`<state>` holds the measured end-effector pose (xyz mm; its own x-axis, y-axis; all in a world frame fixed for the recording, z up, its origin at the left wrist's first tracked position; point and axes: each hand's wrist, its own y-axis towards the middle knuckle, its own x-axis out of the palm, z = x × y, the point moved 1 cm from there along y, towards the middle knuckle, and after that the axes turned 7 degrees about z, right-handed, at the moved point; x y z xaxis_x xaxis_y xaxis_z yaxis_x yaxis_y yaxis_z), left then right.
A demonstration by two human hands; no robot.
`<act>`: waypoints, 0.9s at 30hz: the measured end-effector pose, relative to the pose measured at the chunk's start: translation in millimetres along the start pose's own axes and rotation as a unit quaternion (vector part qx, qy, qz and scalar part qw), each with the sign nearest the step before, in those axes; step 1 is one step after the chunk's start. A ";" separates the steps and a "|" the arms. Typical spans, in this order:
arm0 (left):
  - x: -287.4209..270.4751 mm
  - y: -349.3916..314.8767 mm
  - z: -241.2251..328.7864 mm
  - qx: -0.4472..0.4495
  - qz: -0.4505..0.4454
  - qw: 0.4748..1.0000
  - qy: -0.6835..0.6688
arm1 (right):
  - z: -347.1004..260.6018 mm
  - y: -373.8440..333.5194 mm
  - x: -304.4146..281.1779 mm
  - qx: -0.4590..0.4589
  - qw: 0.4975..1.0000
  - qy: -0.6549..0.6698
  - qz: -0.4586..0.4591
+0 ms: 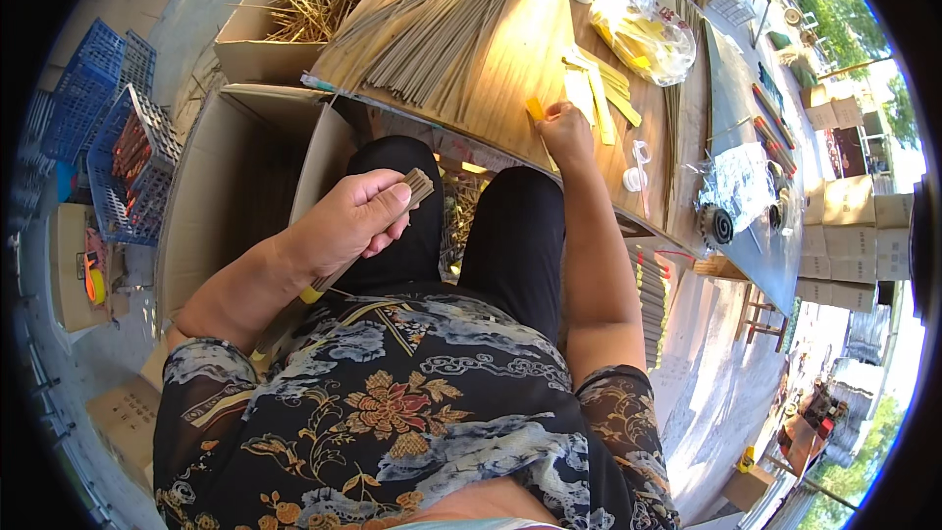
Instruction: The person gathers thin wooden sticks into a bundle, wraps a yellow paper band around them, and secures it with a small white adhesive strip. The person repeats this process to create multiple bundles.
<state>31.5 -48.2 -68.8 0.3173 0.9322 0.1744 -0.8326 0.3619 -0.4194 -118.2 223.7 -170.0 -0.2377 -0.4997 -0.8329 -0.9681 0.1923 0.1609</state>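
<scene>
My left hand (355, 218) is wrapped round a tight bundle of thin brown incense sticks (422, 183), held over my lap. The blunt ends stick out past my thumb, and a yellow part shows at the other end below my wrist. At the table's near edge, my right hand (569, 135) pinches a small yellow paper strip (535, 109). Just beyond it lie more yellow paper strips (613, 98) in a loose pile. A wide fan of loose incense sticks (442, 34) is spread on the wooden table (515, 64).
Cardboard boxes stand left of the table, an open box (231, 162) and one with thin sticks (319, 0). A clear plastic bag (648, 34) with yellow contents and a small white round container (635, 179) sit on the table. Blue crates (103, 83) are stacked far left.
</scene>
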 end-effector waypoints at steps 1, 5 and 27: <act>1.0 -1.3 -0.5 0.004 -0.001 1.000 -0.001 | -1.5 0.7 -2.5 -0.002 1.000 0.005 -0.018; 6.6 -5.5 4.0 0.014 0.004 1.000 0.019 | -24.8 -19.2 -23.4 0.006 0.984 0.179 -0.022; 32.0 -35.7 4.2 0.068 0.020 0.997 0.002 | -119.8 -168.7 -109.5 0.046 0.805 0.479 -0.347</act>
<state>69.5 -31.3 -44.5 0.2840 0.9459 0.1570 -0.8986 0.3197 -0.3005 61.6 144.7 -42.5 0.3626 -0.9273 0.0934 -0.8948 -0.3744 -0.2434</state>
